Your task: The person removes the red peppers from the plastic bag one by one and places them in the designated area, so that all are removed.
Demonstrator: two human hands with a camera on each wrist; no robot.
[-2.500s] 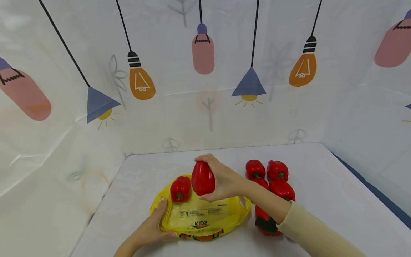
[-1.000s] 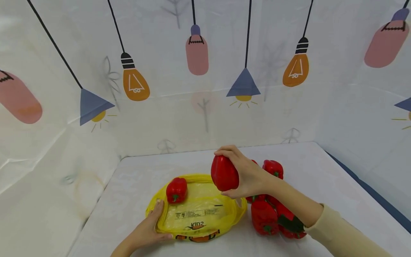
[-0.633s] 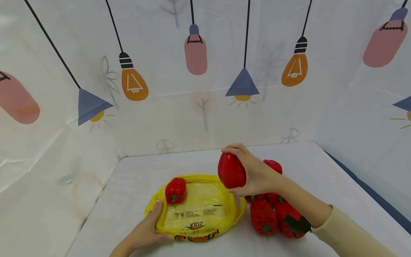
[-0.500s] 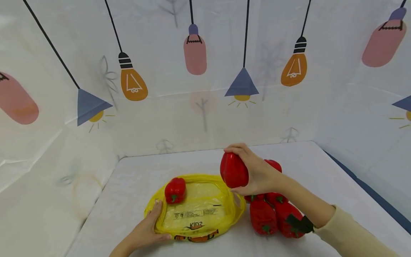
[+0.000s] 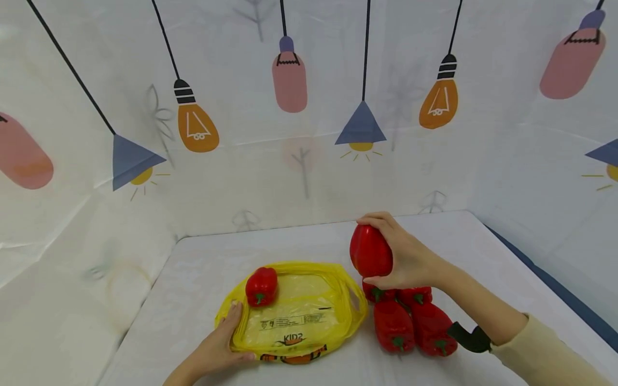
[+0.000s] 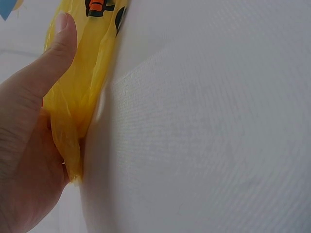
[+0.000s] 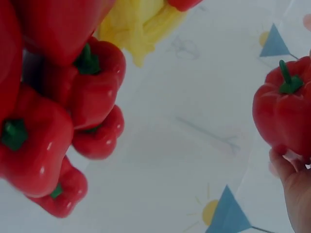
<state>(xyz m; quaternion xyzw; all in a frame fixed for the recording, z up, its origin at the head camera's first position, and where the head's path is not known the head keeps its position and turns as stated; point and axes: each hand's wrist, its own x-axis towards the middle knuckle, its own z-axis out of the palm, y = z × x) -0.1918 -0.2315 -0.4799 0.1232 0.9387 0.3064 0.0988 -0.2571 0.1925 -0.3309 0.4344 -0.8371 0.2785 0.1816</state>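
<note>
My right hand (image 5: 410,257) grips a red bell pepper (image 5: 370,250), thumb below and fingers over the top. In the right wrist view this pepper (image 7: 284,109) shows its green stem. It overlaps the group of red bell peppers (image 5: 393,325) on the table. Over on the left, my left hand (image 5: 219,343) holds the corner of a yellow plastic bag (image 5: 314,292) between thumb and fingers. The left wrist view shows the thumb (image 6: 60,53) straight against the bag, with the fingers mostly hidden. One red bell pepper (image 5: 262,287) lies at the bag's back left.
Everything rests on a white-covered table (image 5: 212,268). Behind it hangs a pale sheet (image 5: 256,187) printed with lamps. A dark piece (image 5: 470,338) shows under my right wrist, beside the front peppers.
My right hand has carried the pepper rightward, from above the bag to over the pepper group. The left hand stays at the bag's corner. The view has turned slightly right.
</note>
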